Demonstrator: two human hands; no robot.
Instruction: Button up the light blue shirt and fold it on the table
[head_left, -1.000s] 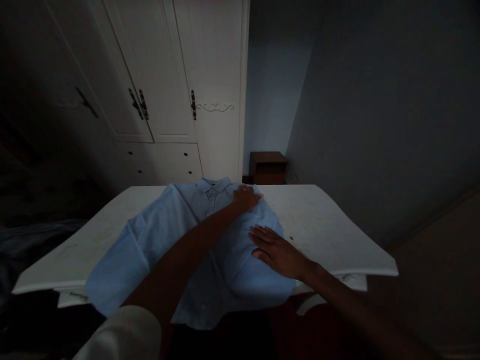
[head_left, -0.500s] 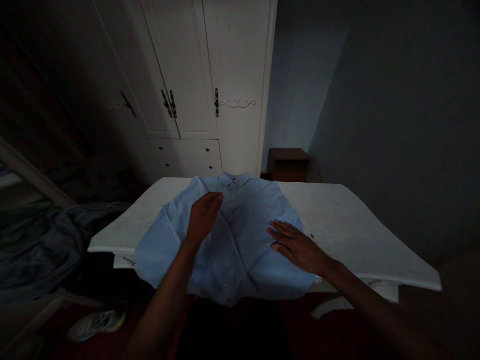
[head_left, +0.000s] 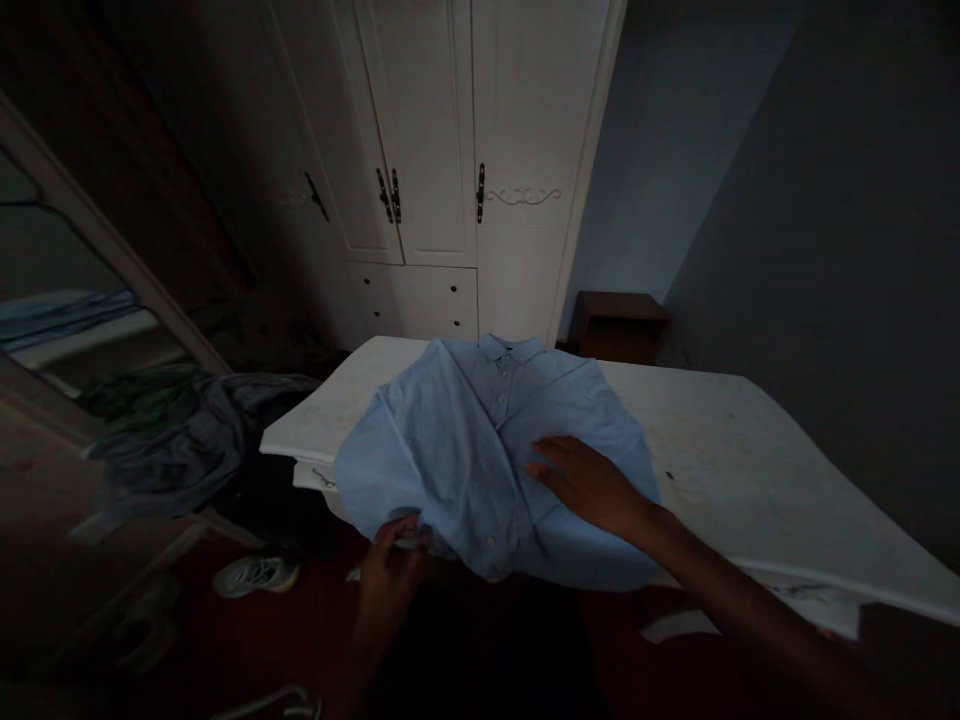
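Note:
A light blue button-up shirt lies front up on the white table, its collar toward the far edge and its hem hanging over the near edge. Down at the shirt's near left edge, my left hand is closed on the cloth, with thumb and fingers pinching the edge; the fingertips are dim and partly hidden. My right hand hovers over or lightly touches the right front of the shirt, fingers stretched out, holding nothing.
A white wardrobe stands behind the table, with a small brown cabinet to its right. At left, dark clothes are heaped beside a mirror. A shoe lies on the red floor.
My left hand has moved from above the upper chest down to the shirt's near left edge and closed on it. The left front has shifted and creased. The view has turned left.

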